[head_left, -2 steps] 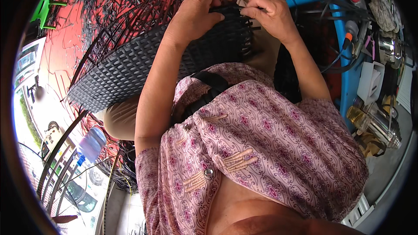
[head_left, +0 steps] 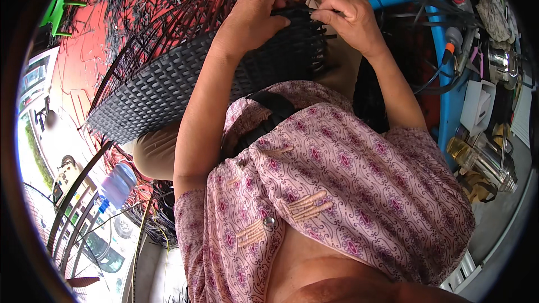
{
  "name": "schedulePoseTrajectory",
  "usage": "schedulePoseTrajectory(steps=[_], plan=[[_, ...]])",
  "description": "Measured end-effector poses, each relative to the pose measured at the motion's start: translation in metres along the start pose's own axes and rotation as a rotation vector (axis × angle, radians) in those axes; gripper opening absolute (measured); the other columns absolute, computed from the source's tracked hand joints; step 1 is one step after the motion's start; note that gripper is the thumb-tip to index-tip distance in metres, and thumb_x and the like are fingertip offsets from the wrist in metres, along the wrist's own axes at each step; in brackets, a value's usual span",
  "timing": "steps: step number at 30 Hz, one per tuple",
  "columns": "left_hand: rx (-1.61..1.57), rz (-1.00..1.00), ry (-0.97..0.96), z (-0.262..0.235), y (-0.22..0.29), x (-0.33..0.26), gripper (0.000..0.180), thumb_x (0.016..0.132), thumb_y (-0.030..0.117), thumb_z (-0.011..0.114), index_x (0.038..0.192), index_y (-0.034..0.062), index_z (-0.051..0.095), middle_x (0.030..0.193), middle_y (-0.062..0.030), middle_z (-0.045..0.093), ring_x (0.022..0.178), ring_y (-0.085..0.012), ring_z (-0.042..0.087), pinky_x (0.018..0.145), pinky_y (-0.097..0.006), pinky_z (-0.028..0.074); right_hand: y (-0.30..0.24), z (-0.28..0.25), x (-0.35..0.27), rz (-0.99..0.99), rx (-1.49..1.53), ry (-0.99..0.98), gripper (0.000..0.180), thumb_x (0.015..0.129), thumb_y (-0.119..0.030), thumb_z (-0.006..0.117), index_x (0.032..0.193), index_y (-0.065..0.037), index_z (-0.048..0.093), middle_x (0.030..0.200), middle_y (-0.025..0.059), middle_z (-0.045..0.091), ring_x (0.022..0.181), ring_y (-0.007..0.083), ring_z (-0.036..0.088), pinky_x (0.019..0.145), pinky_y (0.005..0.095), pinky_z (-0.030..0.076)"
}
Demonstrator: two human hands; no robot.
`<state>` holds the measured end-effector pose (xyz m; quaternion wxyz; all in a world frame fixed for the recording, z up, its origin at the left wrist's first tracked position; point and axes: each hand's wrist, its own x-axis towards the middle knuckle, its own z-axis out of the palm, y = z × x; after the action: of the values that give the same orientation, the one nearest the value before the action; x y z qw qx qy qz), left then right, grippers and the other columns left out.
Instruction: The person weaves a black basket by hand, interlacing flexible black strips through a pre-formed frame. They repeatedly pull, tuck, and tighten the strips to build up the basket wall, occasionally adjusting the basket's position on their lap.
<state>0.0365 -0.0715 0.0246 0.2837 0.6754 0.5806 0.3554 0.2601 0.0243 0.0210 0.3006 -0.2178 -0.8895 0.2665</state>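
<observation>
A piece of black wicker weaving [head_left: 174, 87], made of flat plastic strips, lies across my lap, slanting from the lower left up to the right. My left hand [head_left: 255, 19] grips its upper edge, the thumb on the near face and the fingers bent over the far side. Close by, my right hand [head_left: 351, 19] pinches thumb and forefinger together at the end of a thin black strip [head_left: 310, 11] by the right part of that edge. Most of this strip is hidden by the fingers. Short loose strip ends [head_left: 327, 35] stick out from the weaving's right side.
Black strip scraps litter the red floor [head_left: 98, 50]. A blue frame [head_left: 443, 95] stands to my right, beside tools, a metal pot [head_left: 501, 64] and a glass jar [head_left: 488, 160]. At left are a green stool [head_left: 55, 17] and a plastic water jug [head_left: 119, 184].
</observation>
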Motion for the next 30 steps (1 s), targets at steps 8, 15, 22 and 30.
schedulePoseTrajectory(steps=[8,15,22,30], plan=[[-0.029,-0.033,-0.063,-0.001,0.002,0.002,0.043,0.074,-0.003,0.074,0.115,0.0086,0.067,0.096,-0.0049,0.06,0.089,-0.0195,0.06,0.081,-0.033,0.053,-0.003,0.004,-0.006,-0.147,-0.099,0.086,0.022,0.075,-0.017,0.086,0.075,-0.006,0.067,0.077,0.0024,0.063,0.076,0.0238,0.063,0.073,0.0381,0.052],[0.274,0.226,0.166,0.016,0.008,-0.014,0.027,0.075,-0.003,0.07,0.099,0.0094,0.068,0.098,-0.0097,0.062,0.1,-0.0306,0.063,0.094,-0.04,0.05,-0.018,0.006,-0.017,-0.17,-0.239,0.097,0.018,0.075,-0.011,0.085,0.078,-0.008,0.069,0.082,0.003,0.065,0.08,0.025,0.064,0.073,0.037,0.051],[0.275,0.121,0.384,-0.012,0.012,-0.055,0.047,0.077,0.003,0.078,0.122,0.0117,0.067,0.1,-0.0079,0.063,0.099,-0.03,0.062,0.09,-0.04,0.051,-0.019,-0.001,-0.006,-0.059,-0.136,-0.023,0.012,0.08,-0.005,0.081,0.084,-0.003,0.07,0.083,0.0081,0.066,0.078,0.0271,0.065,0.07,0.0366,0.051],[0.284,-0.294,0.278,-0.144,-0.057,-0.164,0.053,0.08,0.011,0.08,0.131,0.0124,0.066,0.116,-0.0063,0.071,0.111,-0.0252,0.066,0.099,-0.039,0.052,-0.077,0.021,0.038,0.103,0.098,0.164,0.022,0.082,-0.01,0.084,0.101,-0.003,0.074,0.097,0.0069,0.071,0.085,0.0193,0.069,0.079,0.0323,0.056]])
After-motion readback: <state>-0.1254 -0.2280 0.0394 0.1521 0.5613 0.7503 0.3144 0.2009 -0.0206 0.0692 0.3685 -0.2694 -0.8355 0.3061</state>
